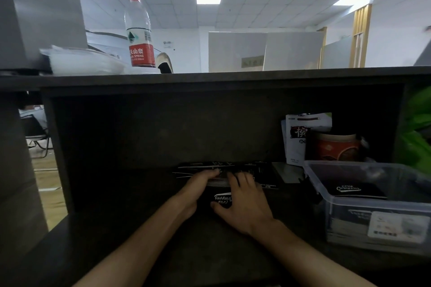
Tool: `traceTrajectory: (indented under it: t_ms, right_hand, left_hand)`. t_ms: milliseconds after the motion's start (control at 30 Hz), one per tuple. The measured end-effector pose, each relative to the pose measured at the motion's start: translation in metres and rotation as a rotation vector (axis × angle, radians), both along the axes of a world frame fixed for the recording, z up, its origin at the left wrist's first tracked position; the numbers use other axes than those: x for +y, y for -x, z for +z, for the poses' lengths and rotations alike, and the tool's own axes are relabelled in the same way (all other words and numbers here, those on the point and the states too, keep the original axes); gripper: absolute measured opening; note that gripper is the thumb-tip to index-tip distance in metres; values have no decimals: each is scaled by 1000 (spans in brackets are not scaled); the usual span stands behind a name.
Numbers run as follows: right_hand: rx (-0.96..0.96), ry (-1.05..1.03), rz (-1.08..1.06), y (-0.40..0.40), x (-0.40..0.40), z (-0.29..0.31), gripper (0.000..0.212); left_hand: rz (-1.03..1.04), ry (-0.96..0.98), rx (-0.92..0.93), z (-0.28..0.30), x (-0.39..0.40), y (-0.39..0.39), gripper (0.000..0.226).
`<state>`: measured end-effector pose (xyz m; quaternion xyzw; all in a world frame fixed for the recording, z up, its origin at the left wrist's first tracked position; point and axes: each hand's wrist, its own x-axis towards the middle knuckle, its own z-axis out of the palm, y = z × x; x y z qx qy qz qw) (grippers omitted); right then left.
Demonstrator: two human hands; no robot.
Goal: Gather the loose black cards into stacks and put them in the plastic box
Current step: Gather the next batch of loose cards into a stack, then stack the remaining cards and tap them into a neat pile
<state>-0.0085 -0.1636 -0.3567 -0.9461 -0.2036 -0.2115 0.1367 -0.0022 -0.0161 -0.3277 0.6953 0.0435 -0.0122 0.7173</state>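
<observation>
Both hands, left hand [198, 185] and right hand [242, 202], grip the thin stack of glossy black cards [221, 197]; unsquared loose black cards [217, 166] behind could snag or spill short of the clear plastic box [345, 202].

A stack of cards [221, 196] lay on the desk [140, 251] between both hands, loose cards [233, 166] behind it. The plastic box [373, 207] sat to the right, cards inside; a water bottle [139, 30] stood on the shelf [256, 74] above.

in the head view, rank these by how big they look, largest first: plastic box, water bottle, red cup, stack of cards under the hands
1. plastic box, though it is nearest the camera
2. water bottle
3. red cup and stack of cards: unsure, since both hands cover much of the stack and the box hides the cup's base
</observation>
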Motion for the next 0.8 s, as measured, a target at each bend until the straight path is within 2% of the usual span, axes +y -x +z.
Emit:
traceTrajectory:
  t_ms: [67,200,400,567,733,800]
  right_hand:
    - [16,40,5,2,1,2,89]
    - [49,77,25,9,2,9,73]
    - [60,96,36,12,-5,13,59]
    - [64,93,27,16,-11,10,64]
    - [123,104,23,18,-8,16,66]
    - [87,129,2,22,-6,13,66]
  left_hand:
    - [-30,43,-1,-3,0,1,26]
    - [106,-172,-164,-7,-4,-1,23]
    - [198,-214,-157,-5,-12,1,26]
    - [25,-265,-124,0,-10,2,31]
    - [34,-190,-123,-9,-8,2,30]
    - [44,-186,-135,-11,-7,1,32]
